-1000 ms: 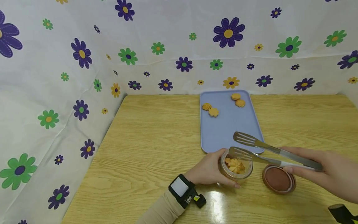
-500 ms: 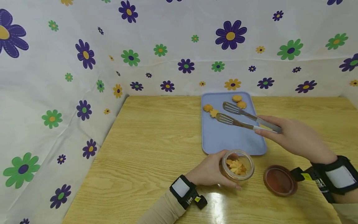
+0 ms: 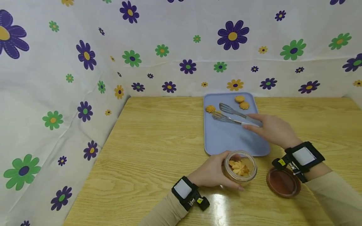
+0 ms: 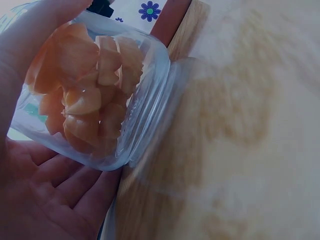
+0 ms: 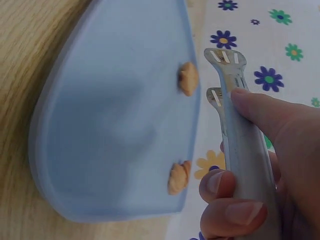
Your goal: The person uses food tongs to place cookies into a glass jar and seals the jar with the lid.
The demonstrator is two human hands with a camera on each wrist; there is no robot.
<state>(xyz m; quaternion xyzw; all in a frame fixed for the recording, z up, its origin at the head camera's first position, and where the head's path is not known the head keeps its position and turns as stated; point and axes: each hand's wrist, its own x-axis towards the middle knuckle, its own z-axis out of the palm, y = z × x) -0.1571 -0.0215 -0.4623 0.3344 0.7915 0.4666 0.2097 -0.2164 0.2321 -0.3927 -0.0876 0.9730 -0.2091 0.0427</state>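
Observation:
My left hand (image 3: 210, 171) grips a clear glass jar (image 3: 254, 174), its thumb and fingers round the side. Several ridged golden cookies (image 4: 80, 100) fill part of the uncapped jar. Metal tongs (image 3: 240, 115) with slotted ends are held in my right hand (image 3: 272, 128), over the blue tray (image 3: 232, 144). Their two arms stand apart, and nothing shows gripped between the ends. On the tray's left side lies a swirled cookie (image 3: 210, 108); the tongs' lower end overlaps another beside it. Two more cookies (image 3: 244, 105) lie at the tray's back right.
A round brown lid (image 3: 283, 183) lies on the wooden table (image 3: 152, 141) right of the jar, partly under the right wrist's camera mount. Behind the table hangs a white cloth (image 3: 169, 28) with printed flowers, which also covers the left side.
My right hand has carried the tongs from over the jar's mouth away and leftward to above the tray's left cookies. The left hand and jar have stayed in place.

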